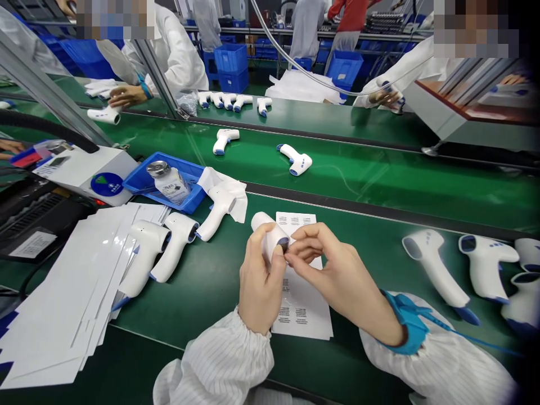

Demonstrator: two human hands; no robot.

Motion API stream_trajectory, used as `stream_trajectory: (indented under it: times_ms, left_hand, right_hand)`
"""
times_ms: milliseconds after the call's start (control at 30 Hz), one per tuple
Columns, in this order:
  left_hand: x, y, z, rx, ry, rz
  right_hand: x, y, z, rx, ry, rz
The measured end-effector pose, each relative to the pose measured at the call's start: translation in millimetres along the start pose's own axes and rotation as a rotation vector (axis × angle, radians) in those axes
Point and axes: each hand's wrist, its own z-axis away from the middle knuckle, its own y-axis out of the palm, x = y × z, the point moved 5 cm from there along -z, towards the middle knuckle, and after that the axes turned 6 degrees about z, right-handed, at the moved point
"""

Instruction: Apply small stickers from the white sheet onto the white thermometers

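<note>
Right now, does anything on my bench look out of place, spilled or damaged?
Only some untidiness. The white sheets on the left are fanned unevenly rather than squared up, and a white cloth lies rumpled partly under a white device beside the blue tray. I see no spill or breakage.

Hands [262, 275] close together, fingers [311, 232] bent

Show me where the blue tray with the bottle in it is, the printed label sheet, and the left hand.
Blue tray [196, 198]: head view, right end wall.
Printed label sheet [310, 306]: head view, lower part.
Left hand [260, 292]: head view, back of the hand.
</note>
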Motion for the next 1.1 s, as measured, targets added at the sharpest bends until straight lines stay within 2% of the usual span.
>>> stream_trajectory:
  times_ms: [167, 233, 300, 400, 500, 600, 667, 733, 833, 967, 1033, 1100]
  left_hand:
    - [3, 0.4, -2, 0.063, -0.162, 0.186]
    - [3, 0.2, -3, 0.093, -0.243, 0.303]
    - [2, 1.2, -3, 0.146, -0.335, 0.419]
    - [-3, 2.9, 0, 0.227, -0.4, 0.502]
    - [-10, 4.3, 3, 0.277, -0.359, 0.494]
    - [-11, 7.5, 6, 0.308, -0.359, 0.47]
    - [-10, 8.6, 6, 0.293, -0.346, 0.446]
    - [-7, 8.7, 6, 0.264, -0.323, 0.411]
    - [-2, 7.7, 4, 0.216, -0.295, 0.385]
    - [-3, 6.3, -2, 0.2, -0.158, 0.438]
    - [-5, 7.6, -3, 0.235, -0.111, 0.42]
    - [-5, 11.6, -3, 0.312, -0.137, 0.382]
  right_hand:
    - [-5, 4, -9, 0.221, 0.198, -0.426]
    - [-7, 3, -12, 0.257, 0.224, -0.462]
    - [-8, -3, -14, 0.142, 0.164, -0.385]
    - [-5, -8, -14, -0.057, -0.027, -0.176]
    - [1, -1, -14, -0.084, -0.204, -0.028]
    - [6, -3, -16, -0.195, -0.318, -0.002]
    - [8, -6, -17, -0.256, -0.353, -0.009]
    - [7, -5, -18, -0.257, -0.332, -0.028]
    - [-1, 3, -19, -0.152, -0.163, -0.152]
    - [-12, 28, -12, 0.207, 0.142, -0.409]
    - [-10, 37, -8, 0.37, 0.198, -0.459]
    - [-11, 39, -9, 0.42, 0.195, -0.41]
